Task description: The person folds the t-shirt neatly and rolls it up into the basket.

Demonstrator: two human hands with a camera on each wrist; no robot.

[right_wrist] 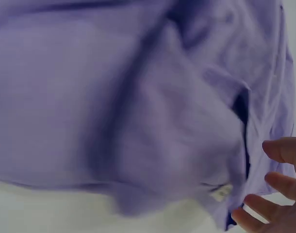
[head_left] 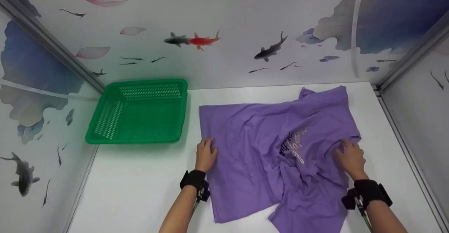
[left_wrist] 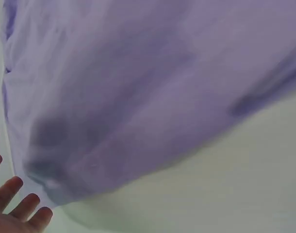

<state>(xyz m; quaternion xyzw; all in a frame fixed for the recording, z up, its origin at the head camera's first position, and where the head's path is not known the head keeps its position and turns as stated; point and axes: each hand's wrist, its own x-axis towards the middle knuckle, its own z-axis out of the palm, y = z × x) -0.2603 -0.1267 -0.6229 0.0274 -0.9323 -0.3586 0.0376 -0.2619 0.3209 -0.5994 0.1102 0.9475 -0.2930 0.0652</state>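
At the near side of the table (head_left: 140, 184), we see a person's two forearms, each with a black strap (head_left: 195, 178) at the wrist and a thin green cable running from it; on neither strap can we read any brand. Just beyond, the left hand (head_left: 206, 155) is at the left edge of a purple shirt (head_left: 242, 148), and the right hand (head_left: 352, 158) is at its right side. Each grip is apart, fingers spread and clamped on nothing that we can see. The shirt lies between the hands, fairly flat on the left and bunched on the right.

Across the bunched part we find a print (head_left: 297, 145) in black and pale script, partly lost in folds, so we cannot read it whole.

From the right wrist we see what the head view does not: a small pale tag (right_wrist: 221, 192) near the fingertips, its marks too blurred to read, and a dark gap between layers of cloth. From the left wrist we see only plain cloth, its corner just beside the fingers.

Farther off, left of the shirt, a green basket (head_left: 135, 140) stands by the wall (head_left: 231, 8), which bears painted fish, petals and blue-grey washes.
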